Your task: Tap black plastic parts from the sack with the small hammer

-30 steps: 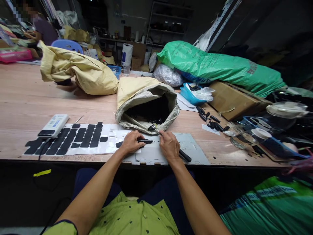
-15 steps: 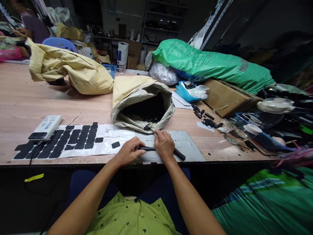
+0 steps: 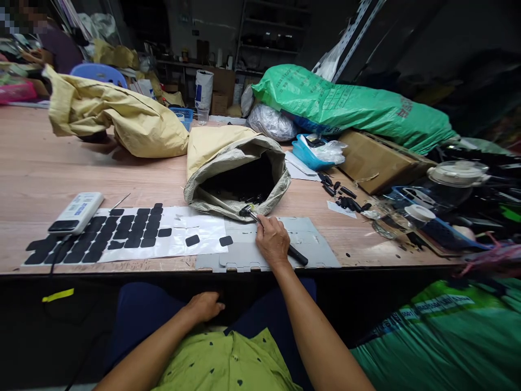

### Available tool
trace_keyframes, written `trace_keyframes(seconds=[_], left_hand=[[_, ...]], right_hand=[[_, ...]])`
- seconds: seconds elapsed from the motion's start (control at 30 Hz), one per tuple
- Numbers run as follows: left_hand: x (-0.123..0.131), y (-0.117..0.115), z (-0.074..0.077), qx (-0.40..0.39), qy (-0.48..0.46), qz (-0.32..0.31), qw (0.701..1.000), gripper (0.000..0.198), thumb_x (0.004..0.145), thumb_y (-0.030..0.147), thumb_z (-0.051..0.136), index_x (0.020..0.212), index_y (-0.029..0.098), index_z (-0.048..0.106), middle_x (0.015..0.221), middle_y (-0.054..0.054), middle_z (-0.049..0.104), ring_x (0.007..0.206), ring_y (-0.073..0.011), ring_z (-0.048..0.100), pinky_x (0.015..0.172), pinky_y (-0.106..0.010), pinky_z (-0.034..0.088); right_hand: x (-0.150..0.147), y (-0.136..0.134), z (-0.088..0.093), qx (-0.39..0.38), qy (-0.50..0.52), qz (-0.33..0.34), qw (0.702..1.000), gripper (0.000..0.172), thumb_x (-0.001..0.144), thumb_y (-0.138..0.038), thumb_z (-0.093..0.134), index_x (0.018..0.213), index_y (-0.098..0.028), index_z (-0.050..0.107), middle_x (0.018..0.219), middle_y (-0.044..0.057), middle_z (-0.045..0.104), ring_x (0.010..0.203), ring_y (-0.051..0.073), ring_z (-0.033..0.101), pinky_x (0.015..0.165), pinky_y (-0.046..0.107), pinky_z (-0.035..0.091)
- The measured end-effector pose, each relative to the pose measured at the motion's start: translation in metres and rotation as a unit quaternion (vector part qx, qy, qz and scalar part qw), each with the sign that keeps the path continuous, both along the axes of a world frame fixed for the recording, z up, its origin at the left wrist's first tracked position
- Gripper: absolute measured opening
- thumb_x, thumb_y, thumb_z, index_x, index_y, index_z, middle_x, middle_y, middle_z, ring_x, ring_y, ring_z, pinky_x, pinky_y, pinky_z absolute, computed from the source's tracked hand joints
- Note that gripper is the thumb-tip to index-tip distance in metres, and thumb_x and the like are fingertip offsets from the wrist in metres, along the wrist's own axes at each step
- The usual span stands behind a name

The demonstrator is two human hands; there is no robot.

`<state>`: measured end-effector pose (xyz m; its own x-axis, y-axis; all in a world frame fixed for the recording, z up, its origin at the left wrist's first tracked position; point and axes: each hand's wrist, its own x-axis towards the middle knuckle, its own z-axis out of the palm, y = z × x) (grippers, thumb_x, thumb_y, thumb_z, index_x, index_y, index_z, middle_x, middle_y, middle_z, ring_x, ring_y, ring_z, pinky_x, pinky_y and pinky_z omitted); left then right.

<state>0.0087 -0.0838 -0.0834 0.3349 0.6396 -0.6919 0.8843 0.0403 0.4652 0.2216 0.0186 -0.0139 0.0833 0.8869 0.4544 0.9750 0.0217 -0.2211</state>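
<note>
My right hand (image 3: 273, 240) is wrapped around a hammer (image 3: 298, 255) with a black grip and a metal shaft. The hammer's head rests at the lower lip of an open yellow sack (image 3: 211, 144), whose dark inside holds small black pieces. Under the hand lies a grey board (image 3: 244, 258). Below the table edge, over my lap, my left hand (image 3: 205, 307) has curled fingers; whatever they hold, if anything, is hidden. To the left, a white sheet (image 3: 176, 244) carries rows of black rounded squares (image 3: 140, 228). One loose black square (image 3: 226, 240) sits where sheet and board overlap.
A white power strip-like device (image 3: 77, 213) with a cable and a thin metal pick (image 3: 120, 201) lie left. Black pieces (image 3: 349, 204), a cardboard box (image 3: 378, 163), a blue basin (image 3: 313, 155) and a green sack (image 3: 350, 106) occupy the right. Another person sits far left.
My left hand has left the board and dropped below the table edge; the black rod it held is out of sight. A black square it hid now shows. The right hand stays on the hammer.
</note>
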Motion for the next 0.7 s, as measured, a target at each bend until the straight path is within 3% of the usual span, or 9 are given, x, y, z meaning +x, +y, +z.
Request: trace_keyframes(seconds=[0.1, 0.17, 0.27, 0.33, 0.37, 0.43, 0.53, 0.63, 0.7], left_hand=[[0.004, -0.004, -0.005, 0.013, 0.011, -0.010, 1.000, 0.040, 0.088, 0.029, 0.053, 0.126, 0.018, 0.062, 0.131, -0.016, 0.062, 0.123, -0.0332, 0.058, 0.100, -0.042, 0.044], [0.007, -0.004, 0.006, 0.034, -0.006, -0.029, 0.999, 0.042, 0.085, 0.029, 0.058, 0.126, 0.021, 0.063, 0.130, -0.014, 0.063, 0.122, -0.0325, 0.058, 0.100, -0.041, 0.046], [0.014, 0.008, 0.045, 0.011, -0.086, -0.130, 0.988, 0.036, 0.077, 0.033, 0.070, 0.113, 0.025, 0.070, 0.109, -0.008, 0.072, 0.104, -0.0289, 0.066, 0.089, -0.037, 0.051], [0.019, 0.026, 0.080, -0.058, -0.200, -0.201, 0.957, 0.034, 0.077, 0.040, 0.072, 0.108, 0.025, 0.072, 0.092, -0.004, 0.074, 0.084, -0.0219, 0.068, 0.077, -0.031, 0.053], [0.022, 0.038, 0.097, -0.095, -0.262, -0.206, 0.938, 0.035, 0.079, 0.042, 0.071, 0.109, 0.024, 0.072, 0.088, -0.003, 0.073, 0.075, -0.0179, 0.067, 0.071, -0.028, 0.052], [0.032, 0.067, 0.126, -0.100, -0.371, -0.165, 0.908, 0.035, 0.084, 0.043, 0.067, 0.109, 0.019, 0.071, 0.086, -0.003, 0.072, 0.065, -0.0130, 0.063, 0.065, -0.024, 0.050], [0.054, 0.121, 0.148, 0.081, -0.424, -0.052, 0.900, 0.027, 0.087, 0.037, 0.062, 0.097, 0.014, 0.072, 0.084, -0.005, 0.072, 0.069, -0.0138, 0.063, 0.066, -0.024, 0.050], [0.083, 0.172, 0.148, 0.299, -0.313, 0.087, 0.897, 0.018, 0.085, 0.025, 0.061, 0.096, 0.015, 0.073, 0.092, -0.005, 0.073, 0.085, -0.0168, 0.065, 0.079, -0.027, 0.051], [0.102, 0.197, 0.142, 0.369, -0.216, 0.117, 0.896, 0.020, 0.084, 0.020, 0.059, 0.099, 0.016, 0.072, 0.099, -0.007, 0.073, 0.093, -0.0191, 0.065, 0.085, -0.029, 0.050]], right_hand=[[0.000, 0.000, -0.001, 0.003, -0.001, 0.002, 1.000, 0.032, 0.090, -0.019, 0.050, 0.118, -0.021, 0.067, 0.089, 0.006, 0.061, 0.083, 0.019, 0.047, 0.070, 0.030, 0.032], [0.000, 0.000, -0.001, 0.004, -0.001, 0.004, 1.000, 0.033, 0.090, -0.018, 0.050, 0.118, -0.021, 0.066, 0.089, 0.006, 0.061, 0.083, 0.019, 0.047, 0.070, 0.030, 0.032], [0.000, 0.000, -0.001, 0.004, -0.002, 0.003, 1.000, 0.033, 0.089, -0.017, 0.050, 0.117, -0.021, 0.066, 0.088, 0.006, 0.060, 0.082, 0.019, 0.047, 0.070, 0.030, 0.032], [0.000, 0.000, 0.000, 0.004, -0.006, 0.002, 1.000, 0.034, 0.089, -0.017, 0.049, 0.118, -0.021, 0.067, 0.088, 0.006, 0.061, 0.083, 0.020, 0.047, 0.070, 0.030, 0.032], [0.000, 0.000, 0.000, 0.005, -0.009, 0.002, 1.000, 0.034, 0.089, -0.017, 0.049, 0.118, -0.021, 0.067, 0.088, 0.007, 0.061, 0.083, 0.020, 0.047, 0.071, 0.030, 0.032], [0.000, 0.000, -0.001, 0.006, -0.012, 0.001, 1.000, 0.034, 0.089, -0.016, 0.049, 0.117, -0.021, 0.067, 0.089, 0.007, 0.061, 0.083, 0.020, 0.047, 0.071, 0.030, 0.032], [0.000, -0.001, 0.000, 0.002, -0.016, 0.001, 1.000, 0.033, 0.088, -0.017, 0.050, 0.115, -0.021, 0.068, 0.087, 0.007, 0.060, 0.083, 0.020, 0.046, 0.070, 0.031, 0.031], [0.000, 0.000, 0.001, 0.000, -0.011, 0.001, 1.000, 0.033, 0.087, -0.017, 0.049, 0.113, -0.021, 0.068, 0.087, 0.007, 0.059, 0.083, 0.020, 0.045, 0.070, 0.031, 0.031], [-0.001, 0.000, 0.002, 0.000, -0.008, 0.003, 1.000, 0.034, 0.087, -0.016, 0.048, 0.114, -0.021, 0.068, 0.087, 0.007, 0.059, 0.083, 0.020, 0.046, 0.070, 0.031, 0.031]])
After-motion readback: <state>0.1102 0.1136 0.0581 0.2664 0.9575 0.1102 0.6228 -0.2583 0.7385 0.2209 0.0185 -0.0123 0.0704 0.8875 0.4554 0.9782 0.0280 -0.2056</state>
